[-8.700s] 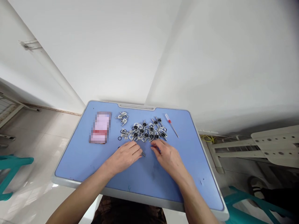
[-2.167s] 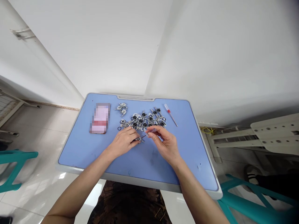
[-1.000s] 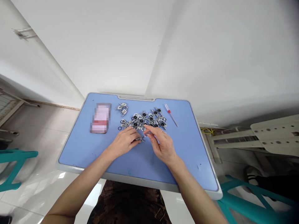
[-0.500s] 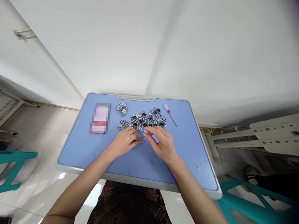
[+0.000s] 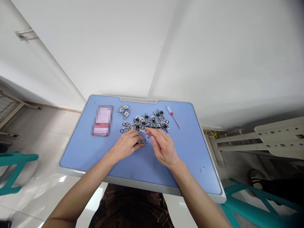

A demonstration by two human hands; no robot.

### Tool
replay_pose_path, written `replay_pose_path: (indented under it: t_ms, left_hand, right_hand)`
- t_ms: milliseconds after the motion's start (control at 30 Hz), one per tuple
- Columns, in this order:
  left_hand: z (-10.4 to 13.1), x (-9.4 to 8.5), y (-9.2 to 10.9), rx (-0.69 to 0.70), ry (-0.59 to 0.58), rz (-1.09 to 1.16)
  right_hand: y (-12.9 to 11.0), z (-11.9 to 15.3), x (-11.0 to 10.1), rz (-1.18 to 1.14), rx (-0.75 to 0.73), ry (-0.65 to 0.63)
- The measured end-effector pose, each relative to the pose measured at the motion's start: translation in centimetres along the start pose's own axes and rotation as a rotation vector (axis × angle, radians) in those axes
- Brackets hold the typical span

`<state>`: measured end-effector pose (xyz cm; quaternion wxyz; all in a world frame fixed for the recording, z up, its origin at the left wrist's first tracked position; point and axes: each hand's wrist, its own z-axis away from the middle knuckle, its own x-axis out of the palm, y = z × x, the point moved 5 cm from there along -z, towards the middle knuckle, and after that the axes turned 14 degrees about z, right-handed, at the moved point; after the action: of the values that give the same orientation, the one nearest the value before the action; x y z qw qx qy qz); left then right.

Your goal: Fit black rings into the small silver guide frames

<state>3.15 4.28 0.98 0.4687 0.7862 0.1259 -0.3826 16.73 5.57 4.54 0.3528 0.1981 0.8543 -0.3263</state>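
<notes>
My left hand (image 5: 129, 142) is closed on a small metal fitting (image 5: 143, 143) just above the blue tabletop. Its fingers cover most of that part. From the right, my right hand (image 5: 163, 144) holds a small screwdriver (image 5: 148, 137) with a clear handle between thumb and fingers. The screwdriver's thin shaft points down to the fitting; its tip is too small to make out. Right behind both hands lies a pile of metal fittings (image 5: 143, 123), many with round black caps.
A few more metal fittings (image 5: 124, 110) lie apart at the back left, with black rings (image 5: 122, 130) nearby. A phone (image 5: 102, 120) rests on the left. Another screwdriver (image 5: 174, 118), red and clear, lies at right. Teal stools (image 5: 16, 158) flank the table (image 5: 83, 152).
My right hand has shifted slightly right and its fingers have moved along the screwdriver, so more of the clear handle shows. The left hand and the fitting stay in place.
</notes>
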Motion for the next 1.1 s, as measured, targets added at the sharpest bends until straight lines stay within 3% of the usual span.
replay_pose_path:
  t_ms: [133, 400, 733, 900, 1100]
  left_hand:
    - [0.03, 0.0, 0.0, 0.006, -0.003, 0.007]
    - [-0.03, -0.04, 0.14, 0.008, 0.008, -0.008]
    - [0.06, 0.04, -0.03, -0.004, 0.018, 0.021]
    - [0.01, -0.04, 0.06, 0.004, 0.017, 0.01]
    - [0.04, -0.04, 0.13, -0.007, 0.015, 0.008]
  right_hand:
    - [0.12, 0.1, -0.12, -0.058, 0.015, 0.029]
    - [0.67, 0.26, -0.1, 0.091, 0.08, 0.117]
    - [-0.05, 0.3, 0.02, -0.063, -0.06, -0.015]
    - [0.23, 0.12, -0.38, 0.073, 0.012, 0.094]
    - [-0.17, 0.12, -0.01, 0.165, -0.04, 0.128]
